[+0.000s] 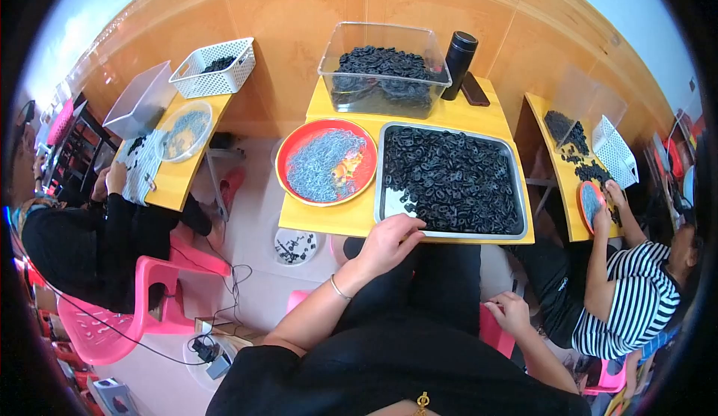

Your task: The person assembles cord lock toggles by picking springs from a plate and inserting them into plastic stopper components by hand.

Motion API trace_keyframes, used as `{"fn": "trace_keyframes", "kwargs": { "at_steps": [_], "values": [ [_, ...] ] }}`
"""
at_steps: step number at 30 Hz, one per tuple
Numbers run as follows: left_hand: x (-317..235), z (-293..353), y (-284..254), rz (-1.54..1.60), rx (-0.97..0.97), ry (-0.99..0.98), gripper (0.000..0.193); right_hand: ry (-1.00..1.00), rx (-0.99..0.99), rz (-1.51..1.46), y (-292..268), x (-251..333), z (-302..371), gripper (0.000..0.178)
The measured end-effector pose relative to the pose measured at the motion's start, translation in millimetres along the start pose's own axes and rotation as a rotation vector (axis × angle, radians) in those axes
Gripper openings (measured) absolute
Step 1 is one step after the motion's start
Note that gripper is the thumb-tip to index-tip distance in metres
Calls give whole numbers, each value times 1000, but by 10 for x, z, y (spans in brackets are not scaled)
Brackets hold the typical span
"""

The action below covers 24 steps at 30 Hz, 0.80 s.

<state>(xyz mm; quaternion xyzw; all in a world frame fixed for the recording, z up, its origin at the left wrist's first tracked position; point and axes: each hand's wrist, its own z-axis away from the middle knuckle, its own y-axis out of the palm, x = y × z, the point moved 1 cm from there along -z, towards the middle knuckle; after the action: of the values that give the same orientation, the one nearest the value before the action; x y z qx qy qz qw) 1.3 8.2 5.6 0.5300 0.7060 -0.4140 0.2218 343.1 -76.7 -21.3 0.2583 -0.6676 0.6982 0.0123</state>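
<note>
My left hand [390, 245] is at the near left edge of a metal tray [458, 233], thumb and fingers pinched together. Whatever is between its fingertips is too small to make out. A heap of small black ring-like pieces [452, 173] fills most of the tray, leaving some bare metal at the near left. Lower and to the right, beside my lap, my right hand [511, 314] has its fingers curled in; I cannot make out anything in them. Left of the tray, a red plate [366, 169] carries a pile of small silvery metal pieces [321, 163].
Behind the tray stand a clear bin [348, 102] of black pieces, a black flask [459, 64] and a dark flat case [474, 90] on the yellow table [336, 218]. A white tub [288, 261] sits on the floor. Co-workers work at side tables [176, 191] left and right.
</note>
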Motion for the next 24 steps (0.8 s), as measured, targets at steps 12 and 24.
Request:
{"fn": "trace_keyframes", "kwargs": {
  "at_steps": [12,24],
  "values": [
    [-21,26,-15,-7,67,119,14,23,-11,69,68,34,-59,18],
    [-28,18,-61,84,53,95,15,68,105,99,26,73,-130,14]
  ]
}}
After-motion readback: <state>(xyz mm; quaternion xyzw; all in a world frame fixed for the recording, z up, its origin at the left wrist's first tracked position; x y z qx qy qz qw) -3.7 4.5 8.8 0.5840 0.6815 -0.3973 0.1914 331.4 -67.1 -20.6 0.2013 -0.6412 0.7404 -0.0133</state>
